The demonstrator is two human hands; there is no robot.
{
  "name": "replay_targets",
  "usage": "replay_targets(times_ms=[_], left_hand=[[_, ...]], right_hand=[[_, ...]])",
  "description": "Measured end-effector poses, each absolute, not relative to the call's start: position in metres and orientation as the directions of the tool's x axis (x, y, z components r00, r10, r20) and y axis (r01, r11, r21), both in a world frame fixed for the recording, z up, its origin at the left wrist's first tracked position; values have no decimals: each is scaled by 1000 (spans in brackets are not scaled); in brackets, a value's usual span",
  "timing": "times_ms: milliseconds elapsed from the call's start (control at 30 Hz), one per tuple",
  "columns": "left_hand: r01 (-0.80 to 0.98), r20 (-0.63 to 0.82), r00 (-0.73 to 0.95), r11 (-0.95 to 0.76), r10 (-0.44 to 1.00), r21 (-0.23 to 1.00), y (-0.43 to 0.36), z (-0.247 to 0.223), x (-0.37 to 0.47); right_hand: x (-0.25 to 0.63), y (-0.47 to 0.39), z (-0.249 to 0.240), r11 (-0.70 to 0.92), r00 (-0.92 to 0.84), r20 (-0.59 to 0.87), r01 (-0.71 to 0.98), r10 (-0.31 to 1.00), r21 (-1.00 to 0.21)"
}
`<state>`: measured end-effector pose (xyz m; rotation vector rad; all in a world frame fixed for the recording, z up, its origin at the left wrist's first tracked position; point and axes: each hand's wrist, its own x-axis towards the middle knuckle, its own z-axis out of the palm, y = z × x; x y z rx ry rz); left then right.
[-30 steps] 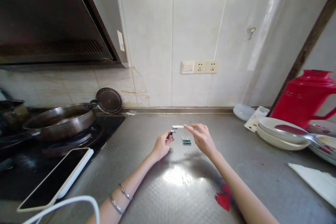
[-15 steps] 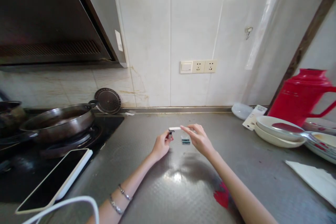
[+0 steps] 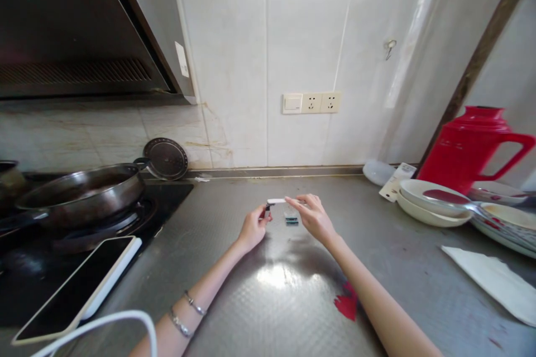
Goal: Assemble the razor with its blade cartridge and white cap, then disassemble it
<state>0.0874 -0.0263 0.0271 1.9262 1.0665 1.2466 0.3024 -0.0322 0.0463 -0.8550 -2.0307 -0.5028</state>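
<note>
White stick juts from a narrow grip in our right hand, above the metal counter. We pinch a small dark piece in our left hand at its free end; the two small green strips lie between our hands.

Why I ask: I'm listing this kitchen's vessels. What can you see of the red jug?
The red jug is glossy, perhaps plastic, with a broad body, sloping shoulder, short neck and dark top; faint pale marks show on its shoulder. One looped handle juts right. It stands at the counter's right rear, leaning right in this wide view, though lens distortion may cause that. Stacked dishes hide its base, so contact there is unclear. Neither the left hand nor the right hand touches it.
</note>
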Motion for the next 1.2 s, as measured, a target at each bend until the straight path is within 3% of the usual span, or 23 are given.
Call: replay_targets(times_ms=[633,967,1200], left_hand=[[232,466,272,-528,842,817,-23,27,85],[266,479,319,-562,818,783,-26,29,85],[278,475,290,-548,831,789,-24,27,83]], right_hand=[[293,-34,47,709,-278,888,701,368,-74],[298,-33,52,667,-255,900,743,353,-51],[297,-35,51,676,-356,862,737,361,22]])
